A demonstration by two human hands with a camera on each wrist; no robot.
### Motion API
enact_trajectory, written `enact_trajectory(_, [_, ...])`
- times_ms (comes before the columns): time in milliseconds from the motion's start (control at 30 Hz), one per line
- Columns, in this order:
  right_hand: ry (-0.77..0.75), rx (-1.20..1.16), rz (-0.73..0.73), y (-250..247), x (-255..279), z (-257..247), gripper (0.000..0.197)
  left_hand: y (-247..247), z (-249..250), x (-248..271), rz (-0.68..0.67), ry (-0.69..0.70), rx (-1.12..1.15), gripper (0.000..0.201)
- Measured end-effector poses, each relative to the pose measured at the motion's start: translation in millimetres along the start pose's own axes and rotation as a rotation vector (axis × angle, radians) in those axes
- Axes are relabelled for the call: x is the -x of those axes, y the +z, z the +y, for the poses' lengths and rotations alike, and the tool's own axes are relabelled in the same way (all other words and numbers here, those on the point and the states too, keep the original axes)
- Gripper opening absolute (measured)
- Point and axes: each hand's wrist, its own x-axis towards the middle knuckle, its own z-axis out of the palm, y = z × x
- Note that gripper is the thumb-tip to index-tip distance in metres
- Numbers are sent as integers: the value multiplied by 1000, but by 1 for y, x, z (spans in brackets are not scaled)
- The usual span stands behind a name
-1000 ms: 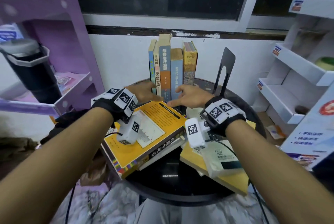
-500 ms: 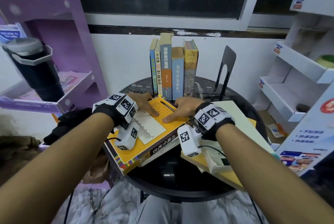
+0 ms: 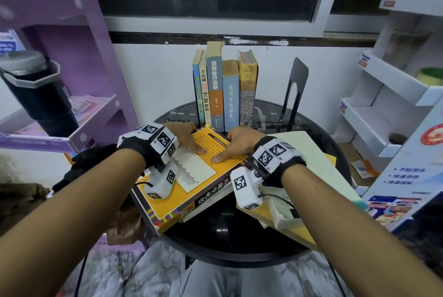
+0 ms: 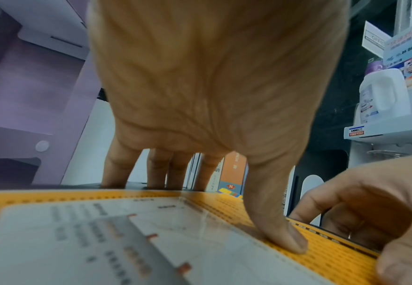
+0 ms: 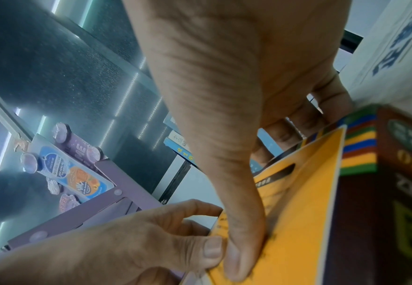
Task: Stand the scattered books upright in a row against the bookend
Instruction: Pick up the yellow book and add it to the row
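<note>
An orange book [image 3: 191,177] lies flat on a white book at the front left of the round black table [image 3: 227,232]. My left hand [image 3: 184,138] and right hand [image 3: 236,143] both grip its far edge, thumbs on the cover [image 4: 151,231], fingers curled over the edge. In the right wrist view the right thumb [image 5: 243,241] presses the orange cover [image 5: 297,212]. Several books [image 3: 225,90] stand upright at the back. The black bookend [image 3: 293,95] stands to their right, with a gap between them. A pale cream book [image 3: 311,153] lies flat on a yellow one at the right.
A purple shelf unit [image 3: 72,57] with a black flask [image 3: 36,95] stands close on the left. White cardboard shelving [image 3: 383,105] and a blue-and-white box [image 3: 407,177] crowd the right. Wall and window are right behind the table.
Both hands drew back from the foot of the upright row onto the orange book and now grip its far edge. The row of books has not moved.
</note>
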Motion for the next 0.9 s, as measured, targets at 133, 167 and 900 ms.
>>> enact_trajectory(133, [-4,-31,26,2,0,0,73,0,-3,2,7,7,18,83])
enact_trajectory(167, [-8,-39,29,2,0,0,72,0,-4,3,8,9,24,83])
enact_trajectory(900, [-151,-390,167,-16,15,-17,64,-24,-32,17,-180,270,499,85])
